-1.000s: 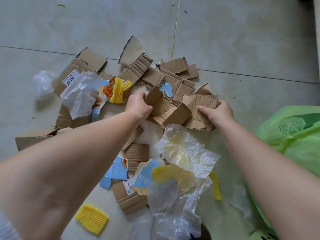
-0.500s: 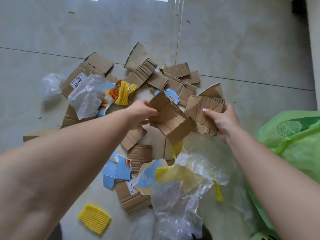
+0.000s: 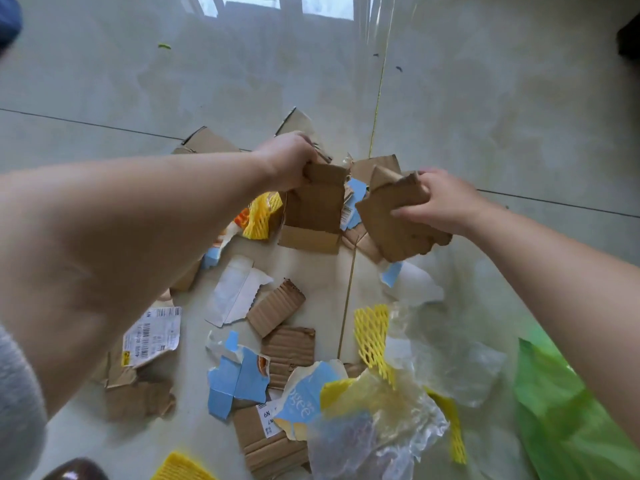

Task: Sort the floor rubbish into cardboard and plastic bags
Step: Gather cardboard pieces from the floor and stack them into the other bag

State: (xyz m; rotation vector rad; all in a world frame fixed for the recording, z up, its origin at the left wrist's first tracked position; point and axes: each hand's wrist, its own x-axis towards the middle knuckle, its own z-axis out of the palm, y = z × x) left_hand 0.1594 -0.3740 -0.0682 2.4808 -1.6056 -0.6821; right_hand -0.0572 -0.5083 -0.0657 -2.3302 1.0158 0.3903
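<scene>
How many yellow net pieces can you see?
4: one yellow net under the left forearm, one beside the clear plastic, one at its right edge, one bottom. More may hide under plastic.

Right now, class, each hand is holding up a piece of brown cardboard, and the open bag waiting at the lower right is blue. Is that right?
Not quite: the bag at the lower right is green, not blue, as the head view shows. The rest stands: the left hand grips one brown cardboard piece and the right hand grips another.
</scene>
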